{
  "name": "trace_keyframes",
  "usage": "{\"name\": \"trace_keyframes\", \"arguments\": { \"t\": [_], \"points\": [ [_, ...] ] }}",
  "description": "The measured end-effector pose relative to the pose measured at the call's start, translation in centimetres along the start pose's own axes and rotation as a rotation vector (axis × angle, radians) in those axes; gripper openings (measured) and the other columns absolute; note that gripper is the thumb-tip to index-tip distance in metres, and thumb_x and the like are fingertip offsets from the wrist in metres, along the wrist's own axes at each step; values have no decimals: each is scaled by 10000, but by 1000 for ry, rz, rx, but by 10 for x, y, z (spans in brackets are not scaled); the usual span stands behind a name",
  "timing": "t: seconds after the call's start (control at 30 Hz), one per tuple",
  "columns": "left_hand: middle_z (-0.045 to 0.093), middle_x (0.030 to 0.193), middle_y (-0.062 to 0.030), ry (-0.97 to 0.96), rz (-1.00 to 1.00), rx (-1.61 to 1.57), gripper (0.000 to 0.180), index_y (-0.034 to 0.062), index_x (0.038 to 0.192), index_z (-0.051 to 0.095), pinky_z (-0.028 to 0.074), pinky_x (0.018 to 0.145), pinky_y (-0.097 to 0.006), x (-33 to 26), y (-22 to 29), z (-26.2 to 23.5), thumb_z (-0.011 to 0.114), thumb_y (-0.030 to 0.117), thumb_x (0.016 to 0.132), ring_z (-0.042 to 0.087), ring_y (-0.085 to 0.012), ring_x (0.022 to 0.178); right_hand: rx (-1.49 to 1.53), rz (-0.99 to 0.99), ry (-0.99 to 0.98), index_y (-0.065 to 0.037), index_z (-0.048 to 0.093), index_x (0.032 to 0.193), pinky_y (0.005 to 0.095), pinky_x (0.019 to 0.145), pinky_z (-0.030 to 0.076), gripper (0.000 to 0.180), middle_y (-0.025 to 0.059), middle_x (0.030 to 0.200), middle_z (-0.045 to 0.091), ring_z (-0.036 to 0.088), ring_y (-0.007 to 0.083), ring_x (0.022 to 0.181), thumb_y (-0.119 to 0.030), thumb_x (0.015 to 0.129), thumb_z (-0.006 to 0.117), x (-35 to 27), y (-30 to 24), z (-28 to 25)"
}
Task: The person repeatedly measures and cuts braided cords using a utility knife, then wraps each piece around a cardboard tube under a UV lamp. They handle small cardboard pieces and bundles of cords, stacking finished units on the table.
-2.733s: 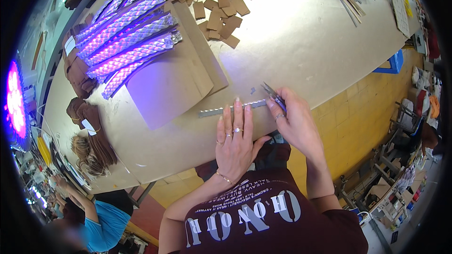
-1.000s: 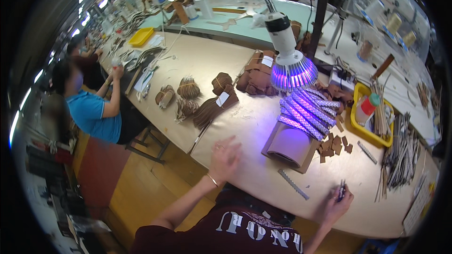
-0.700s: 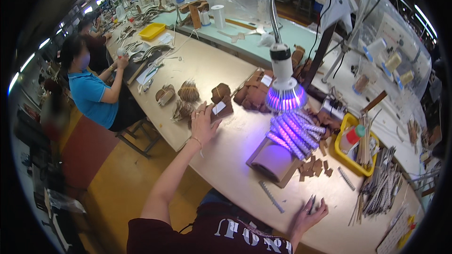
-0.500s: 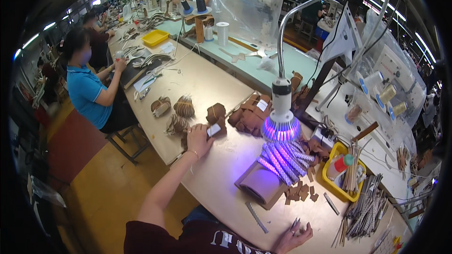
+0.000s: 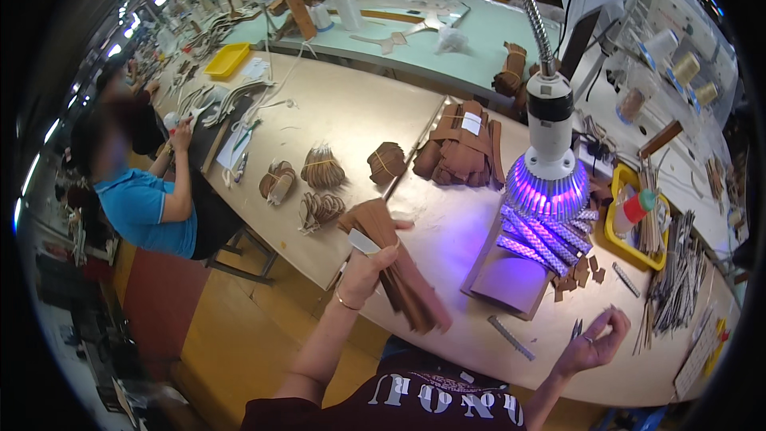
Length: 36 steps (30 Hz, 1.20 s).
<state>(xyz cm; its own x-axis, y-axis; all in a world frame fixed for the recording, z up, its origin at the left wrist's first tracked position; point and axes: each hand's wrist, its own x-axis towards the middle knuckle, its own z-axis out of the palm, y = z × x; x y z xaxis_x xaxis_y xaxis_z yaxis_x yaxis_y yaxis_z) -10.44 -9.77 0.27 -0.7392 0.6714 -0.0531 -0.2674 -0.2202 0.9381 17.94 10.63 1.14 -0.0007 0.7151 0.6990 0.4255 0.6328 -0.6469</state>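
My left hand (image 5: pixel 369 273) is closed round a bundle of flat brown strips (image 5: pixel 411 283), raised over the table's near edge. The bundle hangs at a slant, its lower ends toward me, and a white label (image 5: pixel 363 242) shows by my fingers. Over the front right of the table is my right hand (image 5: pixel 597 343), its fingers curled. Small pointed snips (image 5: pixel 576 329) stick out from it; their handle is hidden. Beyond the left hand lie several tied brown bundles, one of them a rounded bundle (image 5: pixel 387 161). A larger labelled stack of brown strips (image 5: pixel 459 148) sits further right.
A lamp (image 5: pixel 549 179) with a violet glow hangs over braided strips (image 5: pixel 531 243) on a curved brown block (image 5: pixel 511 275). Right of it are a yellow tray (image 5: pixel 658 259) with a bottle, and thin strips (image 5: pixel 674 279). A person in blue (image 5: pixel 152 211) works at the left.
My left hand has lifted the labelled brown bundle off the table and brought it nearer, tilted. My right hand has risen with the snips. The whole view has shifted.
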Motion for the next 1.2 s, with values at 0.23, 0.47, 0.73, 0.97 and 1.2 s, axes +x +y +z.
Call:
{"name": "trace_keyframes", "arguments": {
  "t": [0.23, 0.47, 0.73, 0.97, 1.2],
  "points": [
    [531, 853, -59, -226, -90, -215, 574, 97, 1034, 447, 489, 714, -346, 9, -12, 12, 729, 530, 785, 563, -201, 790, 496, 39, -1115, -42, 660, 989, 301, 661, 494, 375, 82, 899, 643, 613, 201, 763, -238, 725, 841, 6, -112, 49],
    [512, 890, -67, -182, -147, -253, 565, 102, 1025, 444, 486, 700, -307, 22, -17, 16, 727, 533, 795, 560, -187, 789, 468, 192, -1262, -36, 668, 992, 299, 651, 499, 310, 79, 881, 645, 595, 166, 698, -183, 759, 811, -4, -120, 63],
    [556, 895, -82, -159, -230, -338, 525, 97, 1036, 457, 496, 669, -305, 27, -21, 15, 627, 565, 871, 579, -187, 754, 582, 195, -1268, -57, 665, 1148, 306, 638, 493, 458, 69, 860, 646, 608, 171, 711, -191, 737, 816, -4, -112, 71],
    [636, 909, -92, -92, -407, -557, 398, 100, 1056, 516, 540, 716, -288, 28, -21, 8, 548, 483, 955, 635, -148, 827, 530, -76, -1159, -134, 726, 1061, 328, 682, 468, 400, 5, 869, 652, 608, 193, 746, -277, 699, 815, -5, -107, 71],
    [647, 894, -94, 11, -546, -542, 414, 94, 1000, 552, 544, 709, -296, 24, -16, 14, 582, 501, 931, 643, -162, 771, 528, -279, -1167, -136, 710, 1075, 304, 633, 412, 350, -9, 877, 651, 594, 165, 725, -234, 748, 786, 1, -105, 71]
  ]
}}
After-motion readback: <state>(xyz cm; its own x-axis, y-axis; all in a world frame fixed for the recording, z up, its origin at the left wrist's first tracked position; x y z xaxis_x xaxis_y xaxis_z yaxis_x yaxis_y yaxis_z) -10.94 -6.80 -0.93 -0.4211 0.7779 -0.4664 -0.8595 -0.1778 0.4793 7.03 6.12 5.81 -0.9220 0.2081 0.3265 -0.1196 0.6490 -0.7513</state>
